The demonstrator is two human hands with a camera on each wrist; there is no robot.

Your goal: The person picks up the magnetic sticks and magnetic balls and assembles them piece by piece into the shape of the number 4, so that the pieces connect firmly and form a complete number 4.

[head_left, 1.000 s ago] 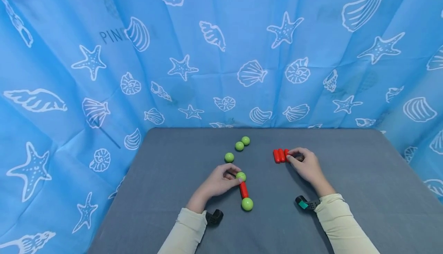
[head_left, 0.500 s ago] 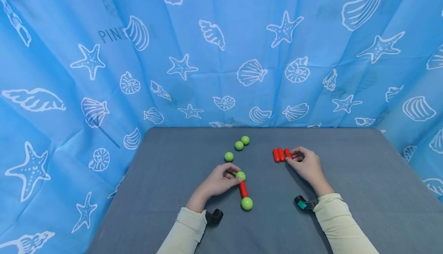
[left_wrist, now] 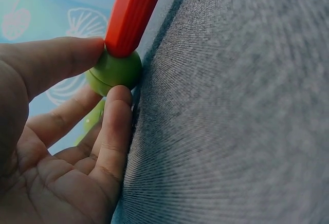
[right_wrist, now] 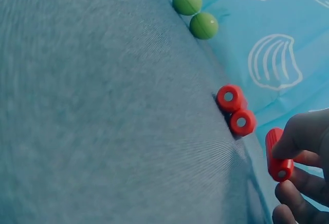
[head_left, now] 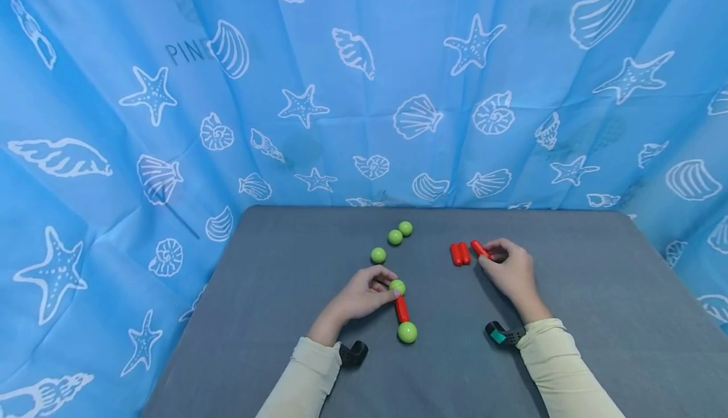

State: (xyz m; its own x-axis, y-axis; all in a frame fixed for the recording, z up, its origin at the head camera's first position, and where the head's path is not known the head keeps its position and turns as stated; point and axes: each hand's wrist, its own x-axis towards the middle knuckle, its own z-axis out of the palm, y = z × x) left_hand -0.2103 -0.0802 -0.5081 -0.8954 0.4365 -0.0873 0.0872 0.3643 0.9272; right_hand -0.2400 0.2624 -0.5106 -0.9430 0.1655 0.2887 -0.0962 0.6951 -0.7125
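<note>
My left hand (head_left: 364,291) pinches a green ball (left_wrist: 114,72) between thumb and fingers. A red rod (head_left: 402,309) joins that ball to a second green ball (head_left: 407,332) nearer me; all three lie in a line on the table. Over on the right, my right hand (head_left: 512,272) grips another red rod (right_wrist: 278,154) between thumb and fingertips, its round end with a pale grey disc facing the right wrist camera. Just left of it, two red rods (head_left: 460,254) lie side by side, apart from the held one.
Behind my left hand lies a single green ball (head_left: 378,255). Farther back two more green balls (head_left: 400,233) touch each other. The grey cloth-covered table (head_left: 273,317) ends at a blue curtain (head_left: 341,89) printed with shells and starfish.
My right hand has drawn one red rod away to the right from the row of three and tilted it. My left hand keeps its hold on the green ball.
</note>
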